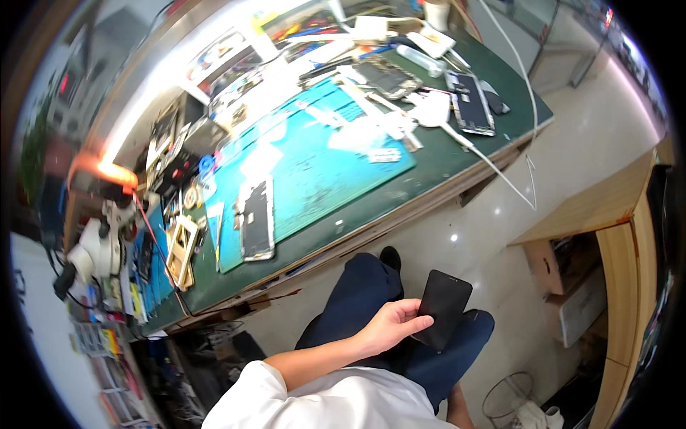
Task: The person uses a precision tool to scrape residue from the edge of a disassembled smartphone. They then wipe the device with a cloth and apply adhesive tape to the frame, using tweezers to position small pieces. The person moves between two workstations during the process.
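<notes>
A black smartphone (444, 304) with a dark screen is tilted over my lap. My left hand (396, 325) grips it by its left edge, thumb on the front and the other fingers mostly behind it. Of my right arm only a piece of forearm (459, 409) shows at the lower edge, beside my right thigh; the right hand is out of sight. On the workbench in front, an opened phone part with a pale metal back (256, 218) lies at the left edge of the blue work mat (321, 193).
Tools, phone parts and a white cable (493, 161) crowd the dark green bench (457, 168). A microscope (100, 247) and an orange lamp (103, 170) stand at the left. At the right is a wooden cabinet (618, 286) with boxes inside.
</notes>
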A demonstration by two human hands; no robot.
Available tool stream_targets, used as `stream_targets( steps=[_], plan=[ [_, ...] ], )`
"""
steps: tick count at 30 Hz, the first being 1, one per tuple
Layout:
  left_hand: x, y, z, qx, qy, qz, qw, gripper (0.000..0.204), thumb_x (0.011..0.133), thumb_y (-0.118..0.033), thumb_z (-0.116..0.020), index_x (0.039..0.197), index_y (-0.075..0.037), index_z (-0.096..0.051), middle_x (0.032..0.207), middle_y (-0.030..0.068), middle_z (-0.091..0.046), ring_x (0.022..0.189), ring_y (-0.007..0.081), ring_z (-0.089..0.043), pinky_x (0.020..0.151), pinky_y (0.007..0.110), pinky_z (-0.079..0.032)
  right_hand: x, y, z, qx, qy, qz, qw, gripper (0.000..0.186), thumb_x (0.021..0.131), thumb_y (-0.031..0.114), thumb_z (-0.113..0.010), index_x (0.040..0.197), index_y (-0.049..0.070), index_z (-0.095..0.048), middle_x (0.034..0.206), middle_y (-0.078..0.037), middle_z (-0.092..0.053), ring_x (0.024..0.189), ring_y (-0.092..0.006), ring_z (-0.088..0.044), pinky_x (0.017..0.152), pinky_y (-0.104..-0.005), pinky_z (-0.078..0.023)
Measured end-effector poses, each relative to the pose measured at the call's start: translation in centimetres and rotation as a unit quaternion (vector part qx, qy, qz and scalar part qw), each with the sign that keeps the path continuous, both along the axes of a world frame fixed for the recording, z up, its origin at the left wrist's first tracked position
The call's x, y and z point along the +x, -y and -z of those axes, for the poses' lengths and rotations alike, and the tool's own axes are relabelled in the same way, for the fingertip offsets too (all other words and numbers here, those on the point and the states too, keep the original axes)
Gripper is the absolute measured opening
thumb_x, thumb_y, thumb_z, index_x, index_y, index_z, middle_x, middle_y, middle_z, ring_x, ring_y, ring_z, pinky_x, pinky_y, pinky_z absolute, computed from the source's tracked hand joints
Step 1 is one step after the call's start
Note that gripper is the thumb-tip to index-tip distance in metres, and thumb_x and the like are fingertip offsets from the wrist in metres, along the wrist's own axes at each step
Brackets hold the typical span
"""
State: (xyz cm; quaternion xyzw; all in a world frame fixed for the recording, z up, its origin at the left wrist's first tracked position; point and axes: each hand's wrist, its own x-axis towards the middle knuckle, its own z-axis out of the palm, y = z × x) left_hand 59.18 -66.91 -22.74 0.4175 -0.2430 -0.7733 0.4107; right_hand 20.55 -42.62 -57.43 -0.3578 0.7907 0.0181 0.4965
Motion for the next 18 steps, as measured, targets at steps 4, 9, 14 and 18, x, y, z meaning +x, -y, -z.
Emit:
stream_targets(
  steps=[4, 9, 14, 18],
  plan=[
    [3.9, -4.2, 1.4, -0.009, -0.156, 0.032, 0.987, 0.035, 0.106, -0.018, -0.064, 0.136, -0.001, -0.060, 0.124, 0.0037, -0.069, 0.111, 0.0137, -0.066, 0.099, 0.030, -0.053, 0.7, 16.3, -10.0, -0.348, -0.016, 0.047, 0.936, 0.026, 0.104, 0.018, -0.059, 0.115, -0.005, -0.068, 0.101, -0.013, -0.073, 0.094, -0.0196, -0.067, 0.089, -0.0346, -0.053],
    [6.2, -7.7, -0.8, 0.005, -0.401, 0.115, 0.909, 0.036, 0.106, -0.022, -0.064, 0.136, -0.003, -0.059, 0.114, 0.0032, -0.069, 0.103, 0.0146, -0.067, 0.094, 0.031, -0.054, 21.5, 23.5, -36.0, -0.275, 0.595, 0.011, 0.755, 0.046, 0.105, 0.019, -0.060, 0.146, -0.001, -0.052, 0.119, -0.016, -0.071, 0.111, -0.0265, -0.069, 0.099, -0.0382, -0.055],
    [8.4, -8.7, -2.6, 0.029, -0.345, 0.072, 0.936, 0.037, 0.105, -0.026, -0.065, 0.132, 0.000, -0.060, 0.119, 0.0059, -0.066, 0.103, 0.0152, -0.067, 0.093, 0.034, -0.056, 27.5, 25.6, -38.5, -0.131, 0.679, -0.077, 0.718, 0.041, 0.096, 0.021, -0.076, 0.128, 0.000, -0.061, 0.113, -0.017, -0.074, 0.106, -0.0277, -0.073, 0.091, -0.0396, -0.060],
    [13.5, -7.2, -8.0, -0.211, 0.343, -0.054, 0.914, 0.054, 0.101, -0.029, -0.069, 0.141, 0.004, -0.054, 0.114, 0.0113, -0.066, 0.101, 0.0241, -0.067, 0.095, 0.039, -0.054, 28.8, 30.6, -40.6, -0.139, 0.682, 0.002, 0.718, 0.020, 0.094, 0.005, -0.074, 0.112, 0.002, -0.066, 0.101, -0.007, -0.075, 0.087, -0.0109, -0.071, 0.073, -0.0236, -0.056]
  ],
)
